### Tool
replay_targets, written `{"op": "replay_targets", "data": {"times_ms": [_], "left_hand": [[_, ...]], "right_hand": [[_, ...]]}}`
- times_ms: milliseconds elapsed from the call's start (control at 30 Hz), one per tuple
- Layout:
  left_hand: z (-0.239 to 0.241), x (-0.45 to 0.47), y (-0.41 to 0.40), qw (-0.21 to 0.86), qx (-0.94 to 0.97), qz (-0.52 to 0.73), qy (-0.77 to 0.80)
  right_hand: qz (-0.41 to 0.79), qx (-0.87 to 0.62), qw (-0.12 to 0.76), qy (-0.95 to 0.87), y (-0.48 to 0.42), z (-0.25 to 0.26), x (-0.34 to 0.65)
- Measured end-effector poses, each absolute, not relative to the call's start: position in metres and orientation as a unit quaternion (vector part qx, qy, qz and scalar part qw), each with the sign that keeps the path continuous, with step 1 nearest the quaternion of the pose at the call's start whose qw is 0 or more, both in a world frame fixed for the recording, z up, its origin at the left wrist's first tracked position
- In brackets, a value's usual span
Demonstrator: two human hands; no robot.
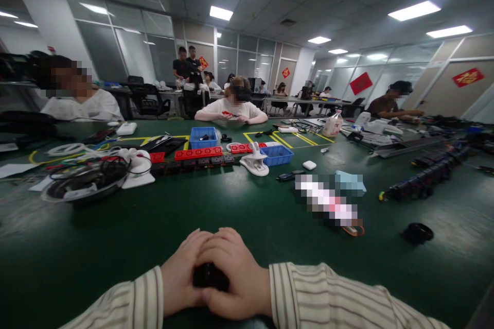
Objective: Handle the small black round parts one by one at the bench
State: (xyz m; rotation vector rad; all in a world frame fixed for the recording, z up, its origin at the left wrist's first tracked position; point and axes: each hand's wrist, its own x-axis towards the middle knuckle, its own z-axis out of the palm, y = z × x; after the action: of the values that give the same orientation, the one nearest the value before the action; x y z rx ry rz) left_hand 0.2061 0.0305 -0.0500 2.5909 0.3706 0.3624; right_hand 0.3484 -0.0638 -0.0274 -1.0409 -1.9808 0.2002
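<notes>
My two hands rest together on the green table (250, 215) at the near edge. My right hand (237, 277) lies over my left hand (179, 272), fingers wrapped together. Between them a small black object (208, 275) shows; I cannot make out what it is. Both wrists wear striped sleeves. Nothing else lies within close reach of the hands.
A row of red and black parts (198, 154), two blue bins (203, 137) (277, 154), a white clamp (254, 161) and a round tray with cables (83, 182) lie farther off. A black ring (417, 232) sits right. Several people sit around the table.
</notes>
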Motion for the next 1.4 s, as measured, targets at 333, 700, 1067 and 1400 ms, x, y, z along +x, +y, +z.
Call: {"op": "replay_targets", "data": {"times_ms": [333, 700, 1067, 1400], "left_hand": [[-0.042, 0.206, 0.027, 0.26, 0.941, 0.125, 0.175], [-0.033, 0.211, 0.027, 0.27, 0.946, 0.094, 0.155], [-0.058, 0.203, 0.03, 0.246, 0.945, 0.145, 0.161], [-0.042, 0.21, 0.028, 0.262, 0.944, 0.126, 0.154]], "right_hand": [[0.062, -0.556, 0.371, -0.741, -0.065, -0.032, 0.349], [0.115, -0.435, 0.39, -0.804, -0.067, -0.03, 0.347], [0.167, -0.509, 0.414, -0.736, -0.072, -0.018, 0.356], [0.13, -0.575, 0.357, -0.724, -0.066, -0.028, 0.353]]}}
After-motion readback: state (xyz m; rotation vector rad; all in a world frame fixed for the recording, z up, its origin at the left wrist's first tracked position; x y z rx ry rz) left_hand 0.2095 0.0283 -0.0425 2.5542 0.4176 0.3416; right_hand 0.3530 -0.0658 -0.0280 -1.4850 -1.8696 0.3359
